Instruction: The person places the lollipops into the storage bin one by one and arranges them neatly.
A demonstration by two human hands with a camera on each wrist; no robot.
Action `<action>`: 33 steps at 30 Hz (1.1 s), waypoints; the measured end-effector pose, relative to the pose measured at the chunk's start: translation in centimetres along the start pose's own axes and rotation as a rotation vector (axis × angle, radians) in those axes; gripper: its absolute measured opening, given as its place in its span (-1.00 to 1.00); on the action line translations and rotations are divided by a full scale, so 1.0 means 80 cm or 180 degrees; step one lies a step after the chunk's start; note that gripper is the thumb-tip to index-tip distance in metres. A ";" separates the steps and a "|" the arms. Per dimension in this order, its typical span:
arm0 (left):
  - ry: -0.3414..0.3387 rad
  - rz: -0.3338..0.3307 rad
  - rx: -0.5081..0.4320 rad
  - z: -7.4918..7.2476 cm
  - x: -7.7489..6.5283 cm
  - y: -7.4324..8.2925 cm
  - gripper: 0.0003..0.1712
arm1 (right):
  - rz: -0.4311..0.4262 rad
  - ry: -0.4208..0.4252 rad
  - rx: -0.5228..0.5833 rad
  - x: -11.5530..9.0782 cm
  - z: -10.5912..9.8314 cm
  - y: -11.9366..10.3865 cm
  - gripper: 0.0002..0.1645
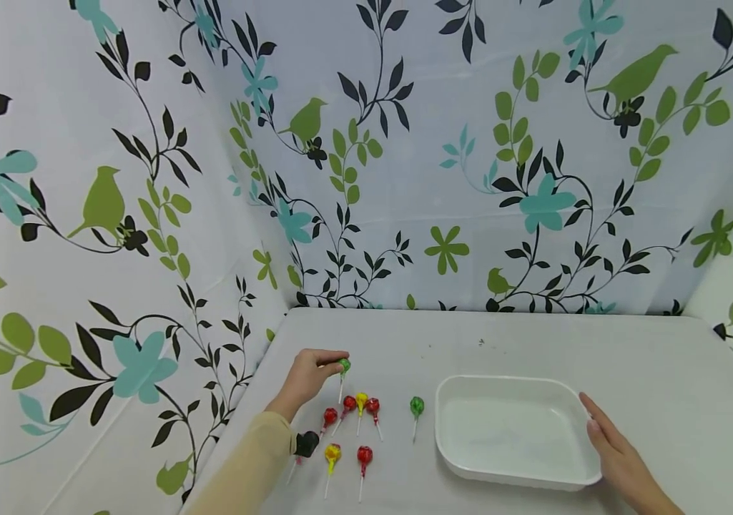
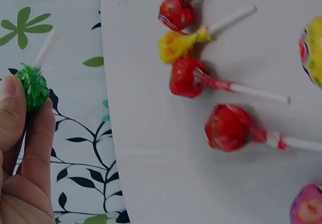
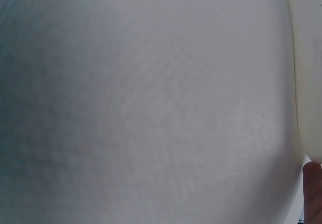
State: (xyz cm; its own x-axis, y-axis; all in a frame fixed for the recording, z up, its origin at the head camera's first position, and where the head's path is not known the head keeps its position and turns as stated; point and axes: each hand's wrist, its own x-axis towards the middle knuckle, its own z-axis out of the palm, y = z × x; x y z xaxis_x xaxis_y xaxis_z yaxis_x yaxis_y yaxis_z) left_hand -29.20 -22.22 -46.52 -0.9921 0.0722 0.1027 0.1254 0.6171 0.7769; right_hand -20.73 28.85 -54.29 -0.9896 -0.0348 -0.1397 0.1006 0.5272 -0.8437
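Between thumb and fingertips, my left hand (image 1: 307, 379) pinches a green lollipop (image 1: 345, 365) by its wrapped head, the stick pointing down. It is above the table, behind a group of lollipops: several red ones (image 1: 365, 455), a yellow one (image 1: 362, 400) and another yellow one (image 1: 332, 454). A pink lollipop (image 2: 308, 208) shows at the edge of the left wrist view. Another green lollipop (image 1: 417, 406) lies apart, left of a white tray (image 1: 501, 379). With fingers extended, my right hand (image 1: 620, 458) touches the tray's right side; a fingertip (image 3: 312, 183) meets its wall in the right wrist view.
The white table (image 1: 675, 379) carries the tray and the lollipops. Patterned curtains (image 1: 379, 200) with birds and leaves hang behind it and along the left. A black wrist strap (image 1: 307, 443) partly covers the lollipops near my left sleeve.
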 end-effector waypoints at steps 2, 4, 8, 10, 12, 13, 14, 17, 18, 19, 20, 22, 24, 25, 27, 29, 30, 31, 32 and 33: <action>-0.0037 0.0058 -0.0019 0.007 0.002 0.013 -0.74 | 0.0044 -0.0004 -0.0038 0.001 0.001 0.000 -0.21; -0.0094 0.0110 -0.0033 0.016 0.005 0.023 -0.74 | 0.0083 -0.0007 -0.0047 0.001 0.001 0.001 -0.21; -0.0235 0.0209 -0.0102 0.035 0.008 0.044 -0.73 | 0.0097 0.0010 -0.0028 0.000 0.003 0.003 -0.20; -0.0306 0.0227 -0.0144 0.046 0.009 0.054 -0.73 | 0.0078 0.0027 -0.0013 -0.001 0.004 0.004 -0.21; -0.0374 0.0243 -0.0190 0.056 0.010 0.064 -0.73 | 0.0062 0.0047 -0.0014 -0.001 0.004 0.005 -0.21; -0.0405 0.0249 -0.0203 0.061 0.010 0.070 -0.73 | 0.0059 0.0055 -0.0016 -0.002 0.004 0.005 -0.21; -0.0428 0.0244 -0.0211 0.066 0.011 0.075 -0.72 | 0.0048 0.0061 -0.0014 -0.002 0.004 0.006 -0.21; -0.0486 0.0297 -0.0262 0.081 0.011 0.088 -0.72 | -0.0011 0.0095 -0.0001 -0.002 0.004 0.006 -0.22; -0.0496 0.0324 -0.0281 0.086 0.011 0.092 -0.72 | -0.0020 0.0099 0.0007 -0.002 0.004 0.006 -0.22; -0.0505 0.0350 -0.0301 0.092 0.011 0.096 -0.72 | -0.0025 0.0101 0.0013 -0.002 0.004 0.006 -0.22; -0.0512 0.0367 -0.0331 0.097 0.011 0.099 -0.73 | -0.0026 0.0102 0.0014 -0.002 0.004 0.005 -0.22; -0.0537 0.0405 -0.0372 0.107 0.010 0.106 -0.74 | 0.0014 0.0098 0.0004 -0.002 0.004 0.004 -0.22; -0.0577 0.0417 -0.0405 0.118 0.010 0.111 -0.75 | 0.0089 0.0089 -0.0022 -0.001 0.004 0.002 -0.21; -0.0603 0.0418 -0.0414 0.124 0.009 0.114 -0.76 | 0.0121 0.0083 -0.0035 -0.001 0.003 0.001 -0.21; -0.0651 0.0411 -0.0421 0.135 0.010 0.120 -0.77 | 0.0148 0.0085 -0.0047 -0.001 0.003 0.000 -0.20; -0.0682 0.0373 -0.0427 0.145 0.010 0.125 -0.78 | 0.0162 0.0087 -0.0049 -0.002 0.003 -0.001 -0.21; -0.0693 0.0360 -0.0423 0.149 0.010 0.128 -0.78 | 0.0172 0.0080 -0.0044 -0.002 0.003 -0.002 -0.21; -0.0696 0.0347 -0.0424 0.154 0.010 0.131 -0.78 | 0.0176 0.0077 -0.0036 -0.002 0.004 -0.002 -0.20; -0.0697 0.0334 -0.0427 0.157 0.010 0.134 -0.78 | 0.0175 0.0078 -0.0026 -0.002 0.004 -0.003 -0.21; -0.0698 0.0317 -0.0436 0.161 0.010 0.137 -0.78 | 0.0174 0.0080 -0.0019 -0.002 0.005 -0.003 -0.21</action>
State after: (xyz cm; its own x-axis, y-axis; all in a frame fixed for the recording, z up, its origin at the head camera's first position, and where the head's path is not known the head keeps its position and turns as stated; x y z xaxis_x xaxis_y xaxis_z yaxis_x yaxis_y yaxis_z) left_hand -28.74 -5.32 -45.92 -0.9508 0.3044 0.0576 0.2075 0.4877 0.8480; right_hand -20.58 28.38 -54.23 -0.9849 0.0155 -0.1722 0.1539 0.5328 -0.8321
